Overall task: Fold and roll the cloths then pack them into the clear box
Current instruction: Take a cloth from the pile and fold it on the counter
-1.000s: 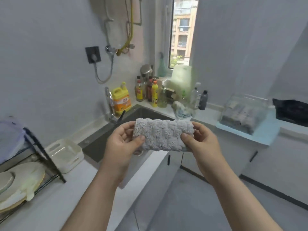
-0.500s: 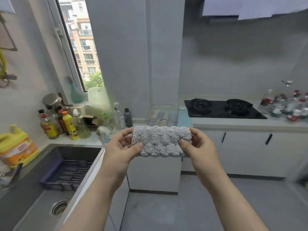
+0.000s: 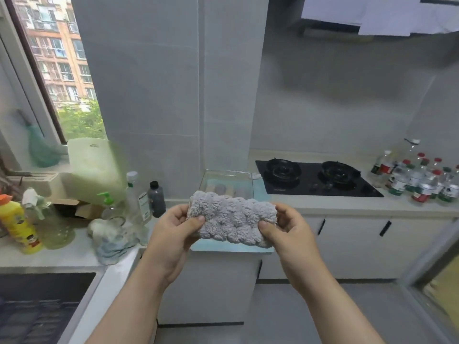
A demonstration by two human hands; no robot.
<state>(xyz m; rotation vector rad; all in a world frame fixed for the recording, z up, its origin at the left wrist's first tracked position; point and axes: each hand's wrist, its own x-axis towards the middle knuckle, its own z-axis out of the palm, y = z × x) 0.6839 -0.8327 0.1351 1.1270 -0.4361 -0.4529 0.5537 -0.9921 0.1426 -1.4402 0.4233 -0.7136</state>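
Observation:
A grey fluffy cloth (image 3: 232, 219), rolled into a short bundle, is held in the air in front of me. My left hand (image 3: 176, 232) pinches its left end between thumb and fingers. My right hand (image 3: 285, 229) grips its right end the same way. Right behind the cloth stands the clear box (image 3: 227, 181) on a light blue mat on the counter; several rolled cloths lie inside it. The cloth hides the box's near side.
A black gas hob (image 3: 315, 178) lies right of the box, with several bottles (image 3: 419, 181) beyond. To the left are bottles (image 3: 139, 198), a yellow detergent bottle (image 3: 17, 222), a crumpled pale cloth (image 3: 111, 239) and the sink (image 3: 42, 301).
My view has swung right from the sink to the corner counter and hob. Both hands keep the rolled cloth between them, and the clear box now sits straight behind it.

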